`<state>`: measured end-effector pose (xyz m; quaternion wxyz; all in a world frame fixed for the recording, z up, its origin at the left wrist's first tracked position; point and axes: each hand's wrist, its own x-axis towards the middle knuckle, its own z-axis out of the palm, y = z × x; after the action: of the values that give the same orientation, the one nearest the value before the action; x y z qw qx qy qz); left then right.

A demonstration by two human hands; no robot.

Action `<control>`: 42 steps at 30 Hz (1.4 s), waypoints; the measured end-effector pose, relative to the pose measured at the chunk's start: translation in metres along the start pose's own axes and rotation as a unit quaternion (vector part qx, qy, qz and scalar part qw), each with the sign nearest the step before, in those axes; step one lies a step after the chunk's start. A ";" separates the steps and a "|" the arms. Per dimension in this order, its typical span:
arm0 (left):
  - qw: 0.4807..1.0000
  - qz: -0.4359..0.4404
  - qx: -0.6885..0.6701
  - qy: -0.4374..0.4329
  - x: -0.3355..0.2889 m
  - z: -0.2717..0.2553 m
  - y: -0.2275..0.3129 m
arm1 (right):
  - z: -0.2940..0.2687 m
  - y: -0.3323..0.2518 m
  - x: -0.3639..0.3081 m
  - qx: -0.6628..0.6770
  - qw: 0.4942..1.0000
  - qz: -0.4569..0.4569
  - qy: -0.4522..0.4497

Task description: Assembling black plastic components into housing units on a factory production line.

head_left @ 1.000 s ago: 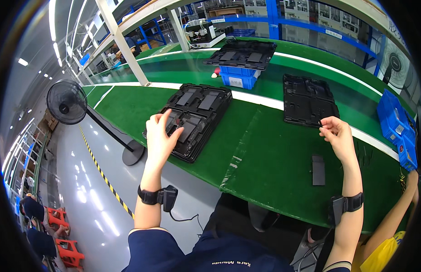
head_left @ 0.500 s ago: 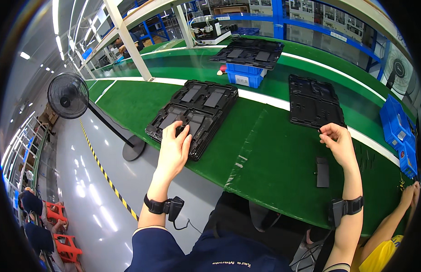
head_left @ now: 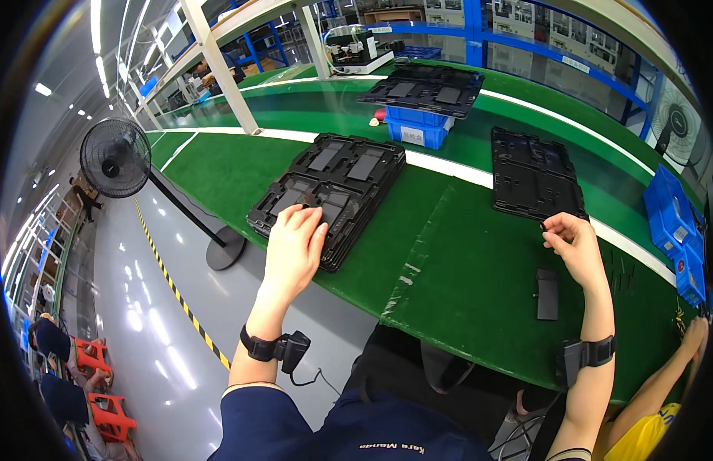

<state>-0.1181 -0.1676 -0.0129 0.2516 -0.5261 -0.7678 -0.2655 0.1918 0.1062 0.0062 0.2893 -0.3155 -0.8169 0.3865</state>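
Note:
At the near edge of a stack of black plastic trays (head_left: 362,192), my left hand (head_left: 293,250) reaches in with its fingertips over a pocket. Its fingers are stretched out and the thumb is a little apart; nothing shows held in it. Flat dark rectangular pieces (head_left: 366,166) lie in the tray's pockets. My right hand (head_left: 573,244) hovers over the green table in a pinch, with a tiny dark bit at its fingertips, too small to name. Below that hand, a flat black rectangular piece (head_left: 547,294) lies on the green surface.
Beyond my right hand lies another black tray (head_left: 533,173). Farther back, a black tray (head_left: 425,88) rests on a blue bin (head_left: 416,131). More blue bins (head_left: 667,206) stand at the right. A co-worker's hand (head_left: 694,338) is at the lower right. A standing fan (head_left: 115,160) is left.
The fingers of my left hand have drawn closer together over the tray pocket. My right hand keeps its pinch in nearly the same place.

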 end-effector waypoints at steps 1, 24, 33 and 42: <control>0.999 -0.004 0.023 -0.025 -0.001 0.000 0.004 | -0.001 0.003 0.001 -0.001 1.000 0.000 0.000; 0.990 -0.098 -0.100 -0.025 0.013 0.032 0.001 | -0.007 0.010 0.004 0.027 0.999 -0.017 0.015; 0.963 -0.190 -0.159 0.105 -0.023 -0.005 0.005 | -0.024 0.039 0.018 0.003 0.983 -0.060 0.173; 0.992 -0.056 -0.090 0.066 -0.004 -0.010 0.008 | -0.019 0.028 0.023 0.063 0.978 -0.030 0.196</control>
<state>-0.1080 -0.1743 -0.0067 0.2386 -0.4836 -0.7509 -0.3813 0.1993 0.1458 -0.0017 0.4746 -0.3418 -0.7272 0.3594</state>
